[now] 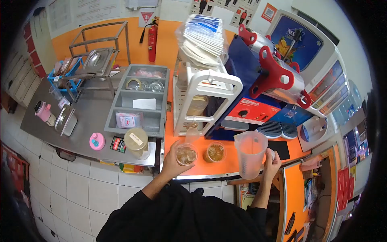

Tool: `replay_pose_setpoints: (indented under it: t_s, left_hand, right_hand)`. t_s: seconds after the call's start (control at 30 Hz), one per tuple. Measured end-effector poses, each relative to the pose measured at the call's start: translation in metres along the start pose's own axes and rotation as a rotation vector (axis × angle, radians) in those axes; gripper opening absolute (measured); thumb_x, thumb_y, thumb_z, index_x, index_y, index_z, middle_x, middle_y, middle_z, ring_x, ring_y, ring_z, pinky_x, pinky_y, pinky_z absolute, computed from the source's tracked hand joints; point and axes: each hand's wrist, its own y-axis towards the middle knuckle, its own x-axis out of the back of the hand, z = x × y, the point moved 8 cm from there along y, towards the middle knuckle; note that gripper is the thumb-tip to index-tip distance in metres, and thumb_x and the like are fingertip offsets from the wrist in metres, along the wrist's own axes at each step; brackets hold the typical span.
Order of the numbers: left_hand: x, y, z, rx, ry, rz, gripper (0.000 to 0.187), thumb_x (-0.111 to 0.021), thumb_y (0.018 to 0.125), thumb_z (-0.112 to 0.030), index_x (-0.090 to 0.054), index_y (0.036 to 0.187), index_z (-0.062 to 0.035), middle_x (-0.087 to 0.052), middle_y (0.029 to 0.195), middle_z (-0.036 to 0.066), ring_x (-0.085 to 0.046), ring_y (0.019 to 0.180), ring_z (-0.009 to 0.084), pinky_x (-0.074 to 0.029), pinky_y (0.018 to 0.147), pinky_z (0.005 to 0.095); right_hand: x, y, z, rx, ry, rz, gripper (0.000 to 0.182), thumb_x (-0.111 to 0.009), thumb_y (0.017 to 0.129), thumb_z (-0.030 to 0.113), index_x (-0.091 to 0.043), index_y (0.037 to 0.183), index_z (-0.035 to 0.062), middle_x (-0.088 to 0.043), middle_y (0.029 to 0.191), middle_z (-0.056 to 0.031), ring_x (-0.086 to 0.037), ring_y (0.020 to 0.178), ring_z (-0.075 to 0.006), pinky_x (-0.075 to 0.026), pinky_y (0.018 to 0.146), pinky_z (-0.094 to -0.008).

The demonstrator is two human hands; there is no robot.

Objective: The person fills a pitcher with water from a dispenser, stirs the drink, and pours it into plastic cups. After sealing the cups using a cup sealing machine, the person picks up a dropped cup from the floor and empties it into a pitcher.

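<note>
My left hand (172,160) grips a clear plastic cup (186,154) filled with brown iced drink, at the front edge of the orange counter (234,163). A second cup (215,151) of the same drink stands just to its right, untouched. My right hand (271,160) holds the handle of a tall translucent measuring jug (250,154), upright, with a little pale liquid inside. Both arms wear black sleeves.
Behind the cups stand a white rack (201,101) topped with bagged lids and a red-and-blue cup sealing machine (262,92). To the left a steel table (80,121) carries a grey divided tray (139,101), a lidded tub (137,142), a pink lid and metal pans. White tiled floor lies below.
</note>
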Motion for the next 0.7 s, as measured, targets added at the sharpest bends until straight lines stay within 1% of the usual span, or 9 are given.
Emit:
replay_pose_setpoints:
  t_s: [0.07, 0.17, 0.23, 0.33, 0.43, 0.5, 0.6, 0.63, 0.7]
  left_hand:
    - [-0.003, 0.001, 0.004, 0.015, -0.017, 0.015, 0.111, -0.093, 0.061, -0.025, -0.025, 0.146, -0.0021, -0.058, 0.127, 0.019, -0.059, 0.119, 0.0324, -0.049, 0.099, 0.0423]
    - [-0.007, 0.009, 0.011, 0.015, -0.058, 0.013, 0.112, -0.093, 0.061, -0.023, -0.024, 0.147, -0.0032, -0.058, 0.128, 0.019, -0.059, 0.120, 0.0316, -0.049, 0.100, 0.0422]
    - [-0.009, 0.011, -0.001, -0.002, 0.014, 0.035, 0.111, -0.093, 0.062, -0.022, -0.024, 0.147, -0.0038, -0.057, 0.129, 0.019, -0.059, 0.120, 0.0314, -0.049, 0.101, 0.0421]
    - [-0.014, 0.017, 0.007, 0.024, -0.128, 0.043, 0.112, -0.094, 0.061, -0.022, -0.025, 0.147, -0.0037, -0.056, 0.130, 0.019, -0.058, 0.121, 0.0314, -0.049, 0.101, 0.0425]
    - [-0.017, 0.013, 0.005, -0.007, -0.031, 0.026, 0.113, -0.094, 0.060, -0.022, -0.024, 0.147, -0.0030, -0.056, 0.130, 0.020, -0.058, 0.121, 0.0314, -0.049, 0.100, 0.0423]
    - [-0.014, 0.013, 0.008, 0.051, -0.062, 0.050, 0.113, -0.094, 0.060, -0.022, -0.025, 0.147, -0.0026, -0.056, 0.130, 0.020, -0.058, 0.121, 0.0313, -0.048, 0.101, 0.0420]
    - [-0.014, 0.012, 0.000, 0.034, 0.022, 0.045, 0.112, -0.094, 0.060, -0.023, -0.026, 0.146, -0.0018, -0.056, 0.130, 0.020, -0.058, 0.121, 0.0312, -0.048, 0.101, 0.0417]
    - [-0.014, 0.010, -0.002, 0.013, 0.071, 0.035, 0.111, -0.094, 0.060, -0.023, -0.026, 0.146, -0.0015, -0.057, 0.129, 0.020, -0.058, 0.121, 0.0312, -0.048, 0.101, 0.0416]
    - [-0.014, 0.010, 0.000, 0.021, -0.015, 0.024, 0.111, -0.094, 0.060, -0.024, -0.027, 0.145, -0.0014, -0.057, 0.129, 0.020, -0.058, 0.121, 0.0314, -0.048, 0.101, 0.0420]
  right_hand:
    - [0.021, -0.008, -0.018, -0.004, 0.033, -0.097, 0.028, -0.070, 0.094, 0.019, -0.056, 0.076, 0.0021, -0.052, 0.070, 0.0040, -0.043, 0.065, -0.0033, -0.033, 0.055, -0.0218]
    - [0.032, -0.020, -0.028, 0.025, 0.131, -0.260, 0.027, -0.069, 0.095, 0.026, -0.061, 0.078, 0.0063, -0.043, 0.062, 0.0093, -0.031, 0.053, 0.0008, -0.020, 0.048, -0.0218]
    - [0.041, -0.028, -0.044, 0.007, 0.124, -0.285, 0.025, -0.069, 0.095, 0.024, -0.061, 0.079, 0.0064, -0.042, 0.061, 0.0095, -0.030, 0.053, 0.0008, -0.020, 0.049, -0.0216]
    - [0.042, -0.037, -0.055, -0.020, 0.138, -0.350, 0.023, -0.068, 0.096, 0.022, -0.061, 0.080, 0.0064, -0.040, 0.061, 0.0099, -0.029, 0.052, 0.0006, -0.019, 0.049, -0.0220]
    - [0.040, -0.043, -0.070, -0.042, 0.202, -0.414, 0.024, -0.066, 0.096, 0.020, -0.058, 0.077, 0.0077, -0.040, 0.061, 0.0106, -0.027, 0.051, 0.0008, -0.018, 0.047, -0.0226]
    - [0.042, -0.044, -0.078, -0.033, 0.234, -0.431, 0.026, -0.066, 0.097, 0.020, -0.056, 0.075, 0.0092, -0.040, 0.061, 0.0110, -0.026, 0.050, 0.0012, -0.018, 0.047, -0.0225]
    - [0.046, -0.043, -0.087, -0.067, 0.250, -0.399, 0.027, -0.067, 0.096, 0.019, -0.054, 0.076, 0.0072, -0.049, 0.065, 0.0070, -0.038, 0.054, -0.0005, -0.027, 0.048, -0.0221]
    - [0.046, -0.043, -0.088, -0.073, 0.243, -0.406, 0.027, -0.066, 0.096, 0.019, -0.053, 0.076, 0.0074, -0.049, 0.065, 0.0071, -0.038, 0.054, -0.0004, -0.027, 0.048, -0.0222]
    - [0.046, -0.040, -0.086, -0.080, 0.229, -0.417, 0.026, -0.066, 0.096, 0.019, -0.053, 0.076, 0.0078, -0.049, 0.065, 0.0074, -0.038, 0.054, -0.0004, -0.027, 0.047, -0.0225]
